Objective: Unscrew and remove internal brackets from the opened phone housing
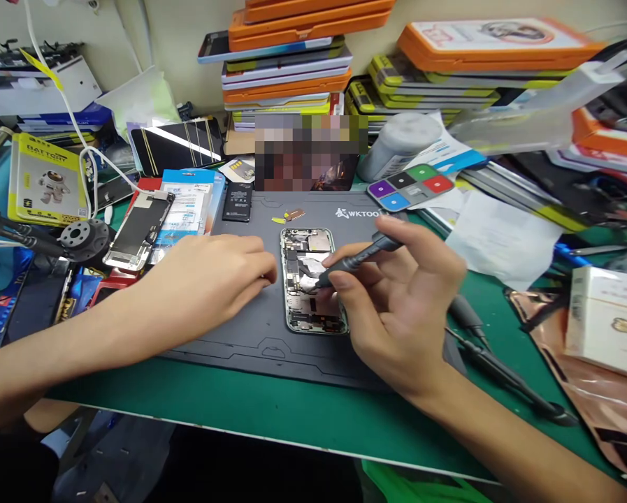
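An opened phone (303, 307) lies on the dark grey work mat (250, 342), its inner parts bare. My right hand (402, 300) is closed around a dark screwdriver (363, 257). Its handle end points up and right, and the lower end is over the middle of the phone, where the tip is hard to make out. To the left of the phone hovers my left hand (224, 272), fingers curled together; anything inside them is hidden. A small copper-coloured part (294, 214) and a yellow scrap lie behind the phone.
A black phone battery (238, 202) lies at the mat's back edge. A detached phone screen (139, 230) sits left, beside a round black stand (85, 239). Behind are a colour-squared pad (410, 187) and stacked orange boxes (307, 28). Dark cables (502, 370) lie right.
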`<state>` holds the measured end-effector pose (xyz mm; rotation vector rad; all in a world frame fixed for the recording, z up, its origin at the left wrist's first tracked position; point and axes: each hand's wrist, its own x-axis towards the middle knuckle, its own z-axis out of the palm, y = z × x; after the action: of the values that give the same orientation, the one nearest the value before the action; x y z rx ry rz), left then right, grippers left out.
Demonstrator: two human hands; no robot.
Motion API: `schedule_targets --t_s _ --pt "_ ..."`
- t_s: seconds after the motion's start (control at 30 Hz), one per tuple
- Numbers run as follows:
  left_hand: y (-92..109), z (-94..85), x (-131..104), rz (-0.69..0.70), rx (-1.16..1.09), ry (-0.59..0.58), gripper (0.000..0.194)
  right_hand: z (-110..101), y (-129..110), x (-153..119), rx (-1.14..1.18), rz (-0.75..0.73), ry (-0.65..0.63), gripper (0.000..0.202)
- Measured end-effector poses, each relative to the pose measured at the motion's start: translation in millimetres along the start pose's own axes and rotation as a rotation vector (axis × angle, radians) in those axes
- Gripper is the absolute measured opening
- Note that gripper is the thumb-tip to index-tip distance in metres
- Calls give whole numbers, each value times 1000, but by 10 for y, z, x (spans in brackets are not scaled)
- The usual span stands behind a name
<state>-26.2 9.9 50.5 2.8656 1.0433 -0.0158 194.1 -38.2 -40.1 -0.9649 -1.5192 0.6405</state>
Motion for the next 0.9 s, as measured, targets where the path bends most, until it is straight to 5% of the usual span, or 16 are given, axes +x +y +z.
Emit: schedule_targets --t_s 0.27,0.9 --pt "73 221 32 142 146 34 17 11 40 2 10 -17 -118 60" --pt "-6 282 67 165 70 30 18 20 46 30 -64 -94 -206 63"
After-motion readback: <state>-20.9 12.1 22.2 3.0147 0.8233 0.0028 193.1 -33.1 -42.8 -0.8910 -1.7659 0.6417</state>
